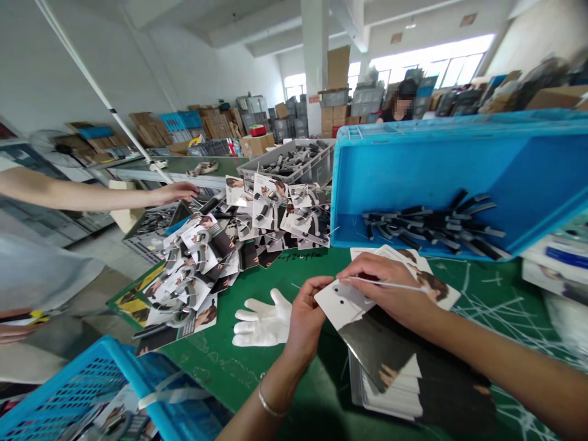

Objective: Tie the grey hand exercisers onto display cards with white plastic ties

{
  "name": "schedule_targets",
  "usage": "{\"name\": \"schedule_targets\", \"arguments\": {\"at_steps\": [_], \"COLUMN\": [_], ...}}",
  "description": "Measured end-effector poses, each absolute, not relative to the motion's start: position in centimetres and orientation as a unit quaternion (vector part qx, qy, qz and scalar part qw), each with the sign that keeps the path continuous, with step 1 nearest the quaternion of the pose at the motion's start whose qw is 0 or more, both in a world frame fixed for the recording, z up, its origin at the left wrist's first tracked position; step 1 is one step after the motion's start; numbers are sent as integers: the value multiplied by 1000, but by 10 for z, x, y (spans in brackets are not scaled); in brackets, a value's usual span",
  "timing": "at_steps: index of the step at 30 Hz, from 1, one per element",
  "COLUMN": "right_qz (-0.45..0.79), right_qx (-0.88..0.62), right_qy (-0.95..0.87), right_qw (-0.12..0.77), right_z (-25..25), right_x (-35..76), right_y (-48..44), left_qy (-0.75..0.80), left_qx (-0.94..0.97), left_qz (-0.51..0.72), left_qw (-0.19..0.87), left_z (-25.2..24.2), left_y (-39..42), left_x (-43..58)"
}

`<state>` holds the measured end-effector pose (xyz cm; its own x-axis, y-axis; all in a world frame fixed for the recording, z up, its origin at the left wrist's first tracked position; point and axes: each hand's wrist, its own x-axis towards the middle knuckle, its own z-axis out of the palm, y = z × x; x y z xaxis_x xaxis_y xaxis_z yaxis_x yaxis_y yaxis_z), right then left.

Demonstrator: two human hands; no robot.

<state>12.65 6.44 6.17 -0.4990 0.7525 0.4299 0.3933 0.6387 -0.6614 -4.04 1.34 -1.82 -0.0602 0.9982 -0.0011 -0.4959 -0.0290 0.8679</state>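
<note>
Left hand [305, 321]: thumb and fingers closed on the left edge of one printed card [358, 337]. Right hand [390, 297]: pinching a thin white strip [404, 285] at the card's top edge. Card: tilted, above a stack of cards [390, 398] on the green surface [215, 361]. White glove [266, 323]: lying flat, left of the left hand. Carded tools [197, 269]: heaped farther left. Co-worker's hand [184, 192]: beside that heap. Blue crate [459, 159]: beyond the right hand, containing loose black-and-grey tools [420, 223].
</note>
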Motion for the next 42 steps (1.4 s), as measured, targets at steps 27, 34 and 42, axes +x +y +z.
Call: {"name": "schedule_targets", "arguments": {"at_steps": [27,34,42], "right_qz": [266,336,277], "right_qx": [-348,-336,-284], "right_qy": [-860,-834,-887], "right_qw": [260,282,236], "right_z": [56,63,55], "right_x": [124,131,129], "right_y": [69,69,71], "left_qy": [397,453,468], "left_qx": [384,532,555], "left_qz": [654,540,573], "left_qw": [517,470,380], "left_z": [-25,-40,-40], "left_y": [10,-18,-22], "left_x": [-42,-63,-59]}}
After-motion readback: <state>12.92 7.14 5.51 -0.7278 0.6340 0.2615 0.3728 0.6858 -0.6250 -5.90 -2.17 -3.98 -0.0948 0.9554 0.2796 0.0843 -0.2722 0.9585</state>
